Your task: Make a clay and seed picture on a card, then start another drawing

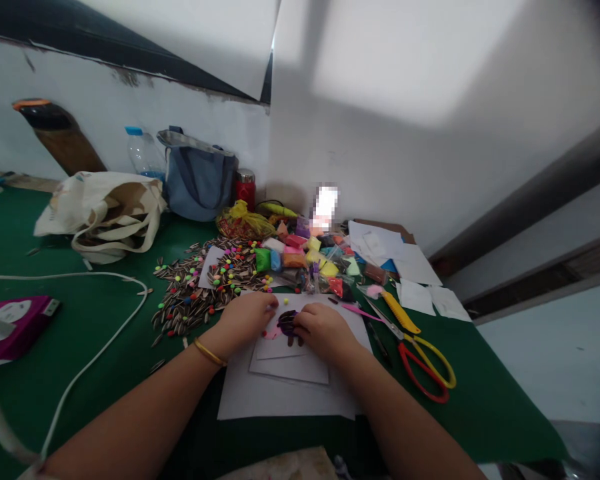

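Dark figure (286, 321) met my curled right hand (326, 331), left hand (247, 323) bent farther left, grips unclear; hard pressing risked denting it.

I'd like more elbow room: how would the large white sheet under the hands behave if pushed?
The large white sheet likely bends easily, since it looks thin. The smaller sheets on it may shift, as no fastening shows. The small yellow ball might roll, being round.
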Demonstrator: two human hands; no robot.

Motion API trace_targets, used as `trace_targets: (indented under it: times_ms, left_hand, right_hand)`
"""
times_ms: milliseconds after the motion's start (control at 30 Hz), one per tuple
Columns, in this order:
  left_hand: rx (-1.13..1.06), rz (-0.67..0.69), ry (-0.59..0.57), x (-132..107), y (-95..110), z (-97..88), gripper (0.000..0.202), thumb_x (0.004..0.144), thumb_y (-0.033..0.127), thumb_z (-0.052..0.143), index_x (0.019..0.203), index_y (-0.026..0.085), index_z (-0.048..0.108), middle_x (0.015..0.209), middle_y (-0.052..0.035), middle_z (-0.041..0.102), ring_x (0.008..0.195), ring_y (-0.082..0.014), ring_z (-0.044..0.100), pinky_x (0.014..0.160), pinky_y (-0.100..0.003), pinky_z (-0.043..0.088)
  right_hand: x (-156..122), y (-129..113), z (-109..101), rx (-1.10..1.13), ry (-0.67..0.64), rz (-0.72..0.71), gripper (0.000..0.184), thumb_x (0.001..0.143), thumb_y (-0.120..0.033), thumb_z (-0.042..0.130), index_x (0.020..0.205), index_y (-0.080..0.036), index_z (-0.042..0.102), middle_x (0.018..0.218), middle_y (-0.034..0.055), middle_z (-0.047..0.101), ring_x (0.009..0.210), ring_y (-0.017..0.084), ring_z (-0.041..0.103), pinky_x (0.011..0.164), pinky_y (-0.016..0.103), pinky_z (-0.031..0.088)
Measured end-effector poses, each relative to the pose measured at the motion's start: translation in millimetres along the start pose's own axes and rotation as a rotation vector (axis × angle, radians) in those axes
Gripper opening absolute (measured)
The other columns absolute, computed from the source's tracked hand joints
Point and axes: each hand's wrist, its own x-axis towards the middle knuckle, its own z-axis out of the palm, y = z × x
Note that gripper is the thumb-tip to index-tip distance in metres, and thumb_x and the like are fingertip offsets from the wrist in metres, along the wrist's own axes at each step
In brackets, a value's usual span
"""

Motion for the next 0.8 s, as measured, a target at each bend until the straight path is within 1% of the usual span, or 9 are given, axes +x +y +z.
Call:
trace_targets:
  times_ms: [67, 133, 300, 467, 667, 800]
  left_hand:
    - [0.004, -0.005, -0.003, -0.5, 0.6, -0.6, 0.026, 0.087, 0.032, 0.050, 0.102, 0.028, 0.071, 0.103, -0.0058, 0.073, 0.094, -0.0252, 0.066, 0.074, -0.032, 0.046]
    - [0.007, -0.005, 0.001, -1.1, 1.5, -1.3, 0.026, 0.088, 0.033, 0.050, 0.103, 0.029, 0.071, 0.102, -0.0057, 0.073, 0.094, -0.0250, 0.066, 0.074, -0.032, 0.046]
    - [0.001, -0.009, -0.003, -1.7, 2.7, -2.4, 0.026, 0.087, 0.032, 0.051, 0.104, 0.029, 0.071, 0.104, -0.0052, 0.073, 0.095, -0.0242, 0.066, 0.077, -0.032, 0.046]
    - [-0.010, 0.008, 0.001, -1.7, 2.3, -2.2, 0.026, 0.088, 0.031, 0.050, 0.103, 0.029, 0.071, 0.103, -0.0045, 0.073, 0.094, -0.0243, 0.066, 0.077, -0.032, 0.047]
    - [-0.043, 0.059, -0.004, -1.1, 0.8, -1.5, 0.027, 0.087, 0.028, 0.051, 0.103, 0.029, 0.073, 0.108, -0.0054, 0.073, 0.100, -0.0265, 0.065, 0.083, -0.034, 0.047]
    - [-0.059, 0.051, -0.022, 0.2, -1.1, -0.4, 0.028, 0.086, 0.026, 0.052, 0.104, 0.030, 0.073, 0.108, -0.0058, 0.073, 0.100, -0.0266, 0.065, 0.085, -0.035, 0.047]
  right_hand:
    - [-1.7, 2.1, -5.0, 0.020, -0.014, 0.022, 0.005, 0.085, -0.024, 0.069, 0.089, -0.022, 0.070, 0.088, 0.0029, 0.066, 0.085, 0.017, 0.058, 0.070, 0.027, 0.036]
    - [-3.1, 5.5, -8.6, 0.032, -0.030, 0.052, 0.006, 0.084, -0.023, 0.069, 0.090, -0.022, 0.070, 0.089, 0.0031, 0.066, 0.087, 0.017, 0.058, 0.071, 0.027, 0.037]
    - [-3.3, 9.3, -10.7, 0.072, -0.056, 0.100, 0.011, 0.085, -0.020, 0.064, 0.092, -0.021, 0.072, 0.090, 0.0040, 0.068, 0.086, 0.017, 0.060, 0.072, 0.027, 0.040]
    - [-2.0, 4.4, -12.4, 0.105, -0.054, 0.098, 0.012, 0.086, -0.017, 0.061, 0.086, -0.020, 0.072, 0.086, 0.0036, 0.067, 0.083, 0.016, 0.060, 0.073, 0.026, 0.040]
    - [-1.2, 5.3, -6.3, 0.094, -0.011, 0.094, 0.012, 0.087, -0.017, 0.061, 0.087, -0.021, 0.072, 0.085, 0.0029, 0.066, 0.080, 0.016, 0.059, 0.071, 0.027, 0.040]
    - [-0.4, 7.3, -0.2, 0.092, -0.006, 0.091, 0.013, 0.087, -0.018, 0.060, 0.088, -0.021, 0.073, 0.086, 0.0036, 0.066, 0.081, 0.016, 0.059, 0.072, 0.027, 0.040]
